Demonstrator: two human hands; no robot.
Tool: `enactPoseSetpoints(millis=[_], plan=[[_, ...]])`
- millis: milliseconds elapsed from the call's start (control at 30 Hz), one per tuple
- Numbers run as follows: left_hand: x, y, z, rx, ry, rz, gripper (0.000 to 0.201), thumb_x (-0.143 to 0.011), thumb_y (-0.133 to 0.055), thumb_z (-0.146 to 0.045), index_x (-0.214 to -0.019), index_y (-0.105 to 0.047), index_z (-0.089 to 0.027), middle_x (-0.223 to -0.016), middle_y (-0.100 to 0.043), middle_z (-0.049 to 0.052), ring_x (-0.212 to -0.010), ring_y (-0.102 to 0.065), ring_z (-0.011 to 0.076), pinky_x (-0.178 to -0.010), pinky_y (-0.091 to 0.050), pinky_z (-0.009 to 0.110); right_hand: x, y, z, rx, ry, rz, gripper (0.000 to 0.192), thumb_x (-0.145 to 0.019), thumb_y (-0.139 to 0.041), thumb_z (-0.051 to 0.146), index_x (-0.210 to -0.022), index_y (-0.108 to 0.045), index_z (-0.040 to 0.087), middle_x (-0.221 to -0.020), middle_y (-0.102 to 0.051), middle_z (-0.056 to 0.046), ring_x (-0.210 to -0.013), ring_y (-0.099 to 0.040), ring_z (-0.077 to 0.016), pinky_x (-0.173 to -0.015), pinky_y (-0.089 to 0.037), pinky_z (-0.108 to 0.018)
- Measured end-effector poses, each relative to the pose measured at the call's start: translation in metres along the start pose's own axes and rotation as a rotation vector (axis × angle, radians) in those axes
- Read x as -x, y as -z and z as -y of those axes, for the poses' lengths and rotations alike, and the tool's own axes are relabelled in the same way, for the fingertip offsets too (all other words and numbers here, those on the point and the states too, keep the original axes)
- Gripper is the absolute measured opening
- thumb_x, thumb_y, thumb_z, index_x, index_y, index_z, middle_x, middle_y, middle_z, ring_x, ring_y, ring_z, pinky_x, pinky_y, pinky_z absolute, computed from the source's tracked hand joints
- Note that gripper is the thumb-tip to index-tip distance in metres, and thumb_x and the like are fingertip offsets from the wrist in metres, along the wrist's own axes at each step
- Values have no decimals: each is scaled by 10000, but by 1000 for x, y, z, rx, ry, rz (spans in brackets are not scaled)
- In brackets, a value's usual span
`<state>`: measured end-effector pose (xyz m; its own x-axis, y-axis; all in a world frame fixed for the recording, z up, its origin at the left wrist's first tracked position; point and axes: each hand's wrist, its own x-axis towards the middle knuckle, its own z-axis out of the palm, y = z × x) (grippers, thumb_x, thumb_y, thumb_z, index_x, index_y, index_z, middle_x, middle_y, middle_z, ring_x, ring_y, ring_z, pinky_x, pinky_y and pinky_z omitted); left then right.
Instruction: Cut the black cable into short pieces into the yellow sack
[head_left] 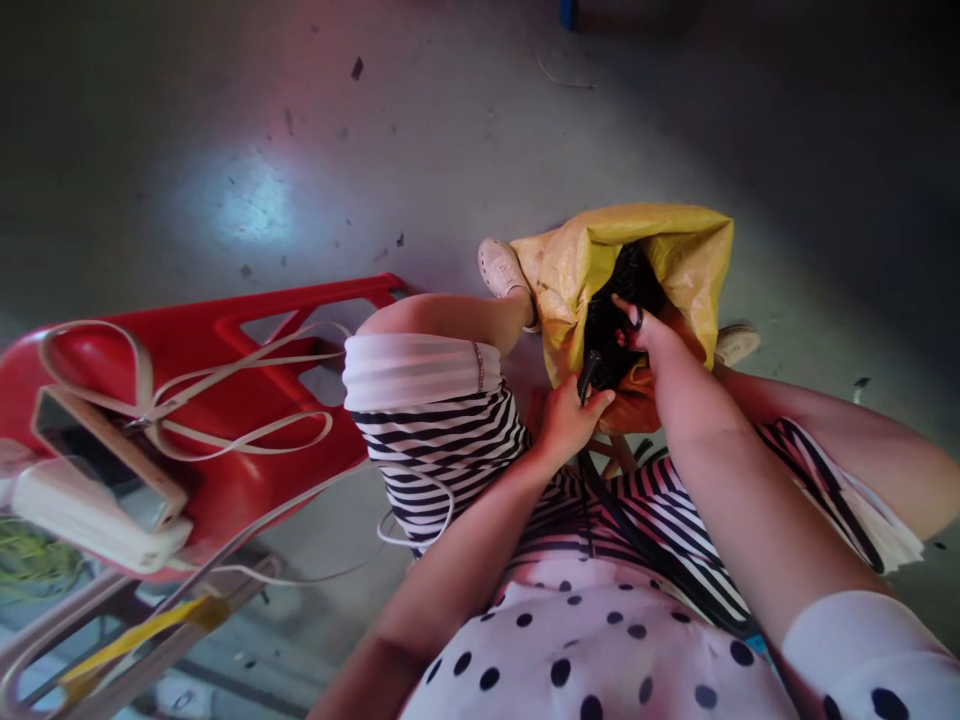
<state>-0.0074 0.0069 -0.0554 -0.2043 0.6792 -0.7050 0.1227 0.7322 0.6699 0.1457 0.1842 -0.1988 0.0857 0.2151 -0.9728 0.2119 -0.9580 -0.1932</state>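
Between my knees stands a yellow woven sack (566, 285) with its mouth open and dark, glossy black contents (637, 275) inside. My left hand (568, 425) is at the near rim, closed around a black cable (589, 372) whose ridged end points into the sack. From that hand the cable runs down across my lap. Reaching into the mouth of the sack, my right hand (636, 330) has its fingers curled among the black contents. A thin black loop shows by its thumb. What those fingers grip is partly hidden and hard to make out.
A red plastic stool (292, 385) is on the left, bearing a phone (109, 460), a white power bank (97, 515) and a looped pale strap (210, 385). A white cord (450, 500) trails over my thigh. Metal tubing (52, 640) lies lower left; scraps dot the grey floor (420, 130).
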Motion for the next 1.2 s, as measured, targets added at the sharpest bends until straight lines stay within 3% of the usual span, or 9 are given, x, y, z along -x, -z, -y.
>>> enactPoseSetpoints(millis=[100, 200, 300, 400, 467, 633, 733, 933, 1200], plan=[[0, -5, 2, 123, 49, 18, 432, -843, -951, -367, -783, -538, -253, -721, -671, -7, -727, -738, 244, -698, -601, 369, 4, -4, -2, 34, -35, -22, 438, -1084, -732, 631, -945, -605, 235, -573, -521, 45, -498, -464, -144, -480, -439, -244], [2, -10, -5, 352, 177, 82, 488, -886, -933, -479, -862, -496, -263, -666, -634, -34, -559, -705, 207, -533, -555, 319, 18, -1, -8, 158, 26, -43, 452, -1102, -691, 644, -930, -593, 237, -579, -524, 30, -506, -474, -149, -489, -442, -258], [3, -10, -20, 525, 221, 34, 557, -899, -907, -585, -902, -449, -268, -591, -489, -113, -401, -527, 108, -407, -381, 224, 45, 11, -16, 396, 198, -55, 533, -1019, -760, 731, -907, -602, 235, -626, -571, 7, -558, -537, -172, -546, -470, -290], [2, -6, -37, 639, 231, -74, 587, -888, -911, -616, -936, -442, -267, -578, -389, -155, -373, -388, 49, -381, -231, 185, 84, 22, -28, 719, 428, -193, 618, -872, -871, 796, -860, -607, 237, -722, -649, -29, -705, -639, -220, -655, -485, -314], [1, -5, -46, 672, 241, -93, 602, -881, -920, -626, -945, -439, -269, -574, -379, -160, -373, -351, 39, -380, -196, 181, 116, 25, -41, 803, 546, -270, 651, -817, -883, 832, -847, -598, 247, -779, -689, -43, -778, -669, -246, -692, -476, -324], [4, -8, -58, 659, 156, 19, 583, -892, -875, -717, -928, -534, -245, -567, -395, -131, -386, -328, 41, -369, -209, 182, 194, 14, -96, 458, 696, -218, 729, -813, -714, 986, -840, -530, 280, -749, -696, -37, -705, -669, -251, -641, -487, -344], [9, -8, -62, 625, 90, 83, 578, -906, -858, -724, -882, -569, -223, -590, -447, -102, -410, -351, 40, -367, -235, 185, 221, 2, -123, 269, 755, -200, 736, -794, -712, 998, -881, -516, 293, -793, -725, -52, -728, -686, -266, -652, -532, -365], [15, -3, -67, 543, 37, 174, 447, -963, -853, -578, -896, -629, -197, -606, -478, -92, -432, -384, 46, -391, -280, 189, 222, -8, -138, 221, 839, -292, 741, -751, -756, 981, -885, -516, 293, -859, -762, -85, -776, -695, -279, -711, -561, -389], [1, -1, -48, 302, -208, 102, 213, -980, -844, -339, -961, -686, -197, -611, -535, -77, -492, -505, 98, -488, -405, 222, 216, 5, -131, 242, 805, -192, 687, -741, -817, 896, -912, -534, 293, -847, -733, -41, -769, -669, -264, -693, -533, -373]])
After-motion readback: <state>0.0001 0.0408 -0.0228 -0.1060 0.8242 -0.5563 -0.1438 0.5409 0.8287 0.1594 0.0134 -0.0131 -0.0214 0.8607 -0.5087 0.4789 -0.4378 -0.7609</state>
